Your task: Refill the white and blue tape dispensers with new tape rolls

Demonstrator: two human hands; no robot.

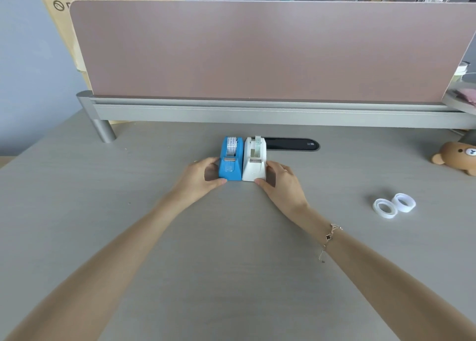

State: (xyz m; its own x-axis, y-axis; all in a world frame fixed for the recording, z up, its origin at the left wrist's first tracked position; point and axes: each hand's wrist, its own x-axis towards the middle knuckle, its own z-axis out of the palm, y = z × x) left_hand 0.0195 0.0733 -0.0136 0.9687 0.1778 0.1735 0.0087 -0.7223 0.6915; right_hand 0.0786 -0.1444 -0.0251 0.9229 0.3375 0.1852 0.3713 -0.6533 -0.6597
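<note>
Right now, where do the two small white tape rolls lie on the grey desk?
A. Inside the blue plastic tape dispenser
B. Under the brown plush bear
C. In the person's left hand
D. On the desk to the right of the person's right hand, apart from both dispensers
D: the two small white tape rolls lie side by side on the grey desk, well right of the right hand and the white plastic tape dispenser.
</note>
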